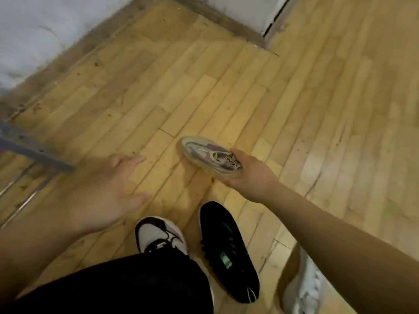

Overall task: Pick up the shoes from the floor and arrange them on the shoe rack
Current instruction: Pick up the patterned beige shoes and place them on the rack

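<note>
Early stage: right grip (251, 177) held pale sneaker (201, 150) beyond black shoe (226, 245), which lay unracked (left grip (113, 184) wide, empty).

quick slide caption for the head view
Right hand grips a pale sneaker by its heel, left hand open, a black shoe lying on the wooden floor.
</note>
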`<state>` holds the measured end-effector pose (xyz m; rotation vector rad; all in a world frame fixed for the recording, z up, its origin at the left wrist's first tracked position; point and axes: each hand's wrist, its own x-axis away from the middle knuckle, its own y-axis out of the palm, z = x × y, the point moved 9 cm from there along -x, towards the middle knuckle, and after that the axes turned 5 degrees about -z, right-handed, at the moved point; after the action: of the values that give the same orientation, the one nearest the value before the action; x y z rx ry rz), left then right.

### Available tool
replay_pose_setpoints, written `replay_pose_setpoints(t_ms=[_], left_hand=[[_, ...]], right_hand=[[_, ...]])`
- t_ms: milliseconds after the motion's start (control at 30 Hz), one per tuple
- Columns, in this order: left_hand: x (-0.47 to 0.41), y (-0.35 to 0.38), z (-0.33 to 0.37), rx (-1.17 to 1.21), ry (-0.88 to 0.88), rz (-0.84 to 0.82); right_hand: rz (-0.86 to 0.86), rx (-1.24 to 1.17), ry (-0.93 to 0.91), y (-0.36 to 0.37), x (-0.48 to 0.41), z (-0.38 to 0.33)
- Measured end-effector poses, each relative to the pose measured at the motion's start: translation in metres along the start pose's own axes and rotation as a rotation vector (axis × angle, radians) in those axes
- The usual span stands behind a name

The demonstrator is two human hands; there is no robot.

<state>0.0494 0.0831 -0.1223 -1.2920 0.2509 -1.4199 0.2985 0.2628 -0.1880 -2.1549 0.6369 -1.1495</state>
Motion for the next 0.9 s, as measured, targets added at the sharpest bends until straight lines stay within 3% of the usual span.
replay_pose_setpoints(t_ms=[67, 233, 533, 667, 900], left_hand=[[-0.01, 0.018, 0.026, -0.048, 0.06, 0.009], [-0.019, 0.053, 0.054, 0.01, 0.151, -0.072], [-0.012, 0.053, 0.047, 0.081, 0.093, -0.101], [0.011, 0.022, 0.01, 0.105, 0.0, -0.046], [0.18, -0.068, -0.129, -0.116, -0.339, -0.006]], right_hand=[[-0.019, -0.022, 0.065, 0.001, 0.033, 0.052], [-0.024, -0.085, 0.136, 0.011, 0.063, 0.105], [0.032, -0.245, 0.121, 0.034, 0.054, 0.066], [-0.096, -0.224, -0.004, 0.032, 0.04, -0.015], [-0.426, 0.333, -0.518, 0.049, 0.066, -0.28]])
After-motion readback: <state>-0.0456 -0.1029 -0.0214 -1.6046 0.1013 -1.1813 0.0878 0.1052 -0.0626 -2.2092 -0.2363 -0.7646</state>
